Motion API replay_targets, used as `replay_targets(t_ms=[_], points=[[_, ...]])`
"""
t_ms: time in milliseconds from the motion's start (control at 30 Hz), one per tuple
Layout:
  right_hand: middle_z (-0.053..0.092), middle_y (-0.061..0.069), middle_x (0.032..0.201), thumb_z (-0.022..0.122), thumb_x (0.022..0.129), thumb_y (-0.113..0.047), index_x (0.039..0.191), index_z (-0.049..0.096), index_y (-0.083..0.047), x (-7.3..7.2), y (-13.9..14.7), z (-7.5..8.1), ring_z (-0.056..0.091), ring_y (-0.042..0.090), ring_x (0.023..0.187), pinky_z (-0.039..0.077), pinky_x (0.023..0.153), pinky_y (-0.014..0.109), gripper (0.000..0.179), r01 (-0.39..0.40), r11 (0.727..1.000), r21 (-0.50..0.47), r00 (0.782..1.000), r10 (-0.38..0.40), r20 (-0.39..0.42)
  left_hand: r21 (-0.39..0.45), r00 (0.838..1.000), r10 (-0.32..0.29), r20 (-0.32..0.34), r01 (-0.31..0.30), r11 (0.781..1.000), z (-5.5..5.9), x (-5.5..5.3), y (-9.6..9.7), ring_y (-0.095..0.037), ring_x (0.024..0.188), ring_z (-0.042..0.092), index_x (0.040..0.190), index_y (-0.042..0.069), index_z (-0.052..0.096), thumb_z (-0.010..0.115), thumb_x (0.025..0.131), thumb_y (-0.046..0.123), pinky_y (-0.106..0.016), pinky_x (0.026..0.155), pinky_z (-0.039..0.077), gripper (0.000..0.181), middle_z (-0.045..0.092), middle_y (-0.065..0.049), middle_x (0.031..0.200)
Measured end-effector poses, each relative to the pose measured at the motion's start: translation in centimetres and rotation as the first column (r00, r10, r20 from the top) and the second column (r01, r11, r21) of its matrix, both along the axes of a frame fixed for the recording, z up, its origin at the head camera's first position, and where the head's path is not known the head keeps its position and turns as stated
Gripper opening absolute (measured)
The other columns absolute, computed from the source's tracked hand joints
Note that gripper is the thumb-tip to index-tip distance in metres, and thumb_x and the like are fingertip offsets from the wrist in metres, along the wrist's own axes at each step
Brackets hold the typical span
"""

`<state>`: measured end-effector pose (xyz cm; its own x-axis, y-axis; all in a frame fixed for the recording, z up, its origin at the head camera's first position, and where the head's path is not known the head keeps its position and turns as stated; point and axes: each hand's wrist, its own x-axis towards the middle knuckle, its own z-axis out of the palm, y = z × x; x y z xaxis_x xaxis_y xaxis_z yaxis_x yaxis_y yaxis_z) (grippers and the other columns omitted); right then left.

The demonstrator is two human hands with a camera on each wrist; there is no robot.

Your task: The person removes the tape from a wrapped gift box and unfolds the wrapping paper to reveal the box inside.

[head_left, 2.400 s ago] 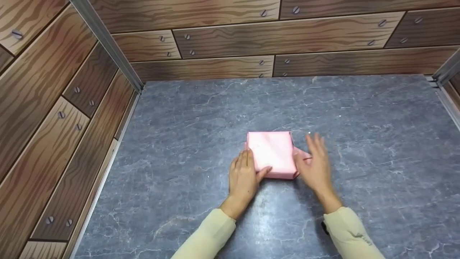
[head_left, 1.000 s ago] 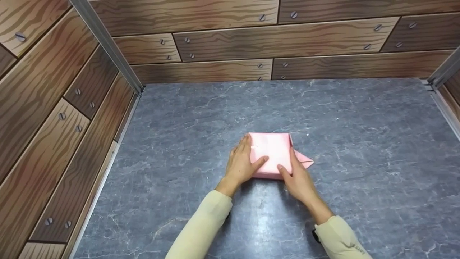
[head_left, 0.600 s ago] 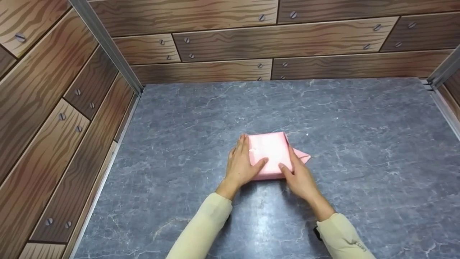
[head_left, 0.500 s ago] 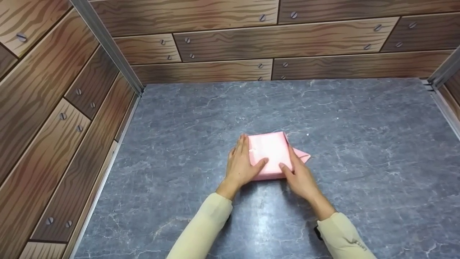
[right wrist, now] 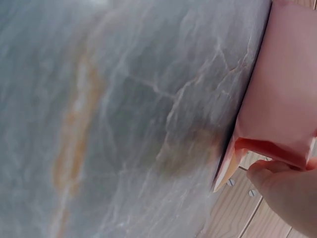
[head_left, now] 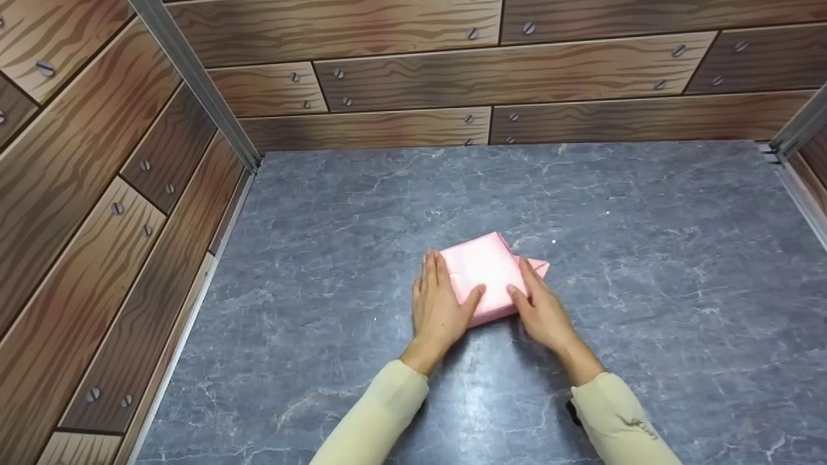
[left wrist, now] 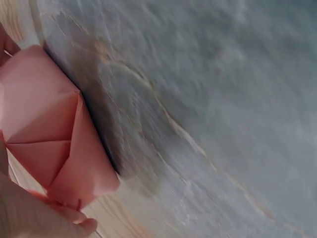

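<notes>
A pink paper-wrapped box (head_left: pixel 481 265) sits tilted on the table between my two hands. My left hand (head_left: pixel 439 313) holds its left side, fingers along the edge and thumb on top. In the left wrist view, that side of the wrapped box (left wrist: pixel 44 99) has paper folded into triangular creases. My right hand (head_left: pixel 546 313) grips the right side, thumb on top and fingers down the side. A pointed paper flap (head_left: pixel 539 267) sticks out beyond the right fingers. In the right wrist view the paper end (right wrist: pixel 270 148) gapes beside the right hand (right wrist: pixel 292 193).
The grey marbled table (head_left: pixel 323 258) extends around the box. Wood-patterned panels (head_left: pixel 407 77) stand at the back and the left (head_left: pixel 148 245), joined by a metal corner post (head_left: pixel 200 84). Small white specks (head_left: pixel 554 241) lie on the table.
The right hand, off the box at first, has come onto its right side. Both hands have since turned the box counterclockwise, its right flap swinging toward the back.
</notes>
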<state>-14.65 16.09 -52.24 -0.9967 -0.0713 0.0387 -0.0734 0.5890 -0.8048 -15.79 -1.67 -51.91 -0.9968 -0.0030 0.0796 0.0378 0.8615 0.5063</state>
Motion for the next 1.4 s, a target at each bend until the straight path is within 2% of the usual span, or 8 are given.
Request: replay_targets(t_ms=[200,433,533,667,833,1000,1167,1400], points=[[0.019,0.027,0.157,0.051,0.099,-0.021,0.151,0.019,0.006,1.6,-1.4,1.0,0.021,0.042,0.146,0.018,0.120,0.050,0.066,0.126,0.992,0.017,0.992,-0.126,0.005,-0.012,1.000,0.007,0.021,-0.007,1.000,0.6,-0.6,-0.7,-0.032,0.149,0.021,0.151,-0.005,0.022,0.054,0.090,0.059,-0.048,0.120,0.021,0.094,0.021,-0.021,0.160],[-0.005,0.026,0.160,0.052,0.099,-0.026,0.152,0.001,0.006,4.5,-3.9,2.2,0.005,0.043,0.148,0.012,0.120,0.054,0.081,0.147,0.989,0.025,0.984,-0.149,0.098,-0.002,0.998,-0.010,0.061,0.011,1.000,1.0,-2.0,-2.2,-0.030,0.150,0.020,0.151,-0.003,0.023,0.050,0.092,0.057,-0.048,0.121,0.020,0.088,0.021,-0.019,0.160],[-0.011,0.027,0.159,0.051,0.099,-0.030,0.151,-0.004,0.008,5.3,-4.4,2.6,0.003,0.045,0.147,0.011,0.120,0.056,0.085,0.165,0.986,0.005,0.976,-0.164,0.145,0.013,0.998,-0.027,0.062,0.026,1.000,0.7,-2.0,-2.3,-0.031,0.149,0.023,0.150,-0.003,0.027,0.050,0.093,0.056,-0.048,0.121,0.021,0.086,0.026,-0.018,0.158],[-0.012,0.031,0.157,0.051,0.099,-0.034,0.149,-0.008,0.011,5.8,-4.8,2.8,0.001,0.047,0.146,0.010,0.120,0.056,0.089,0.135,0.991,0.007,0.969,-0.134,0.209,0.036,0.999,-0.012,0.039,0.011,0.999,0.4,-1.8,-2.1,-0.031,0.147,0.027,0.149,-0.003,0.031,0.052,0.092,0.056,-0.048,0.120,0.023,0.084,0.033,-0.018,0.156],[-0.015,0.029,0.157,0.048,0.100,-0.033,0.149,-0.010,0.010,5.0,-4.2,2.7,-0.004,0.044,0.147,0.005,0.121,0.054,0.087,0.126,0.992,-0.024,0.963,-0.116,0.244,0.040,0.999,0.022,-0.049,-0.020,0.999,0.2,-1.0,-1.9,-0.035,0.140,0.040,0.140,-0.004,0.044,0.057,0.091,0.052,-0.047,0.116,0.031,0.075,0.049,-0.022,0.144],[-0.014,0.027,0.158,0.043,0.102,-0.032,0.150,-0.009,0.006,2.8,-2.4,2.5,-0.005,0.042,0.148,0.002,0.122,0.052,0.081,0.139,0.989,-0.051,0.961,-0.123,0.247,0.037,0.981,0.043,-0.189,-0.037,0.999,0.1,-0.1,-1.8,-0.031,0.108,0.065,0.117,0.003,0.064,0.062,0.090,0.045,-0.042,0.099,0.047,0.050,0.070,-0.014,0.110],[-0.011,0.027,0.159,0.040,0.102,-0.032,0.152,-0.005,0.004,1.0,-0.8,2.0,-0.002,0.041,0.149,0.004,0.123,0.050,0.076,0.128,0.991,-0.026,0.967,-0.119,0.224,-0.002,0.964,0.004,-0.267,-0.005,1.000,0.1,0.9,-1.4,-0.024,0.082,0.068,0.104,0.010,0.067,0.065,0.088,0.046,-0.040,0.086,0.052,0.040,0.071,-0.005,0.086],[-0.009,0.023,0.161,0.040,0.102,-0.033,0.153,-0.005,0.001,-0.4,0.2,1.3,-0.002,0.035,0.150,0.005,0.123,0.048,0.076,0.105,0.994,-0.025,0.978,-0.099,0.181,-0.054,0.948,-0.008,-0.318,-0.009,0.999,0.0,2.3,-0.5,-0.020,0.069,0.067,0.093,0.013,0.067,0.068,0.084,0.047,-0.037,0.076,0.053,0.035,0.068,0.002,0.074]])
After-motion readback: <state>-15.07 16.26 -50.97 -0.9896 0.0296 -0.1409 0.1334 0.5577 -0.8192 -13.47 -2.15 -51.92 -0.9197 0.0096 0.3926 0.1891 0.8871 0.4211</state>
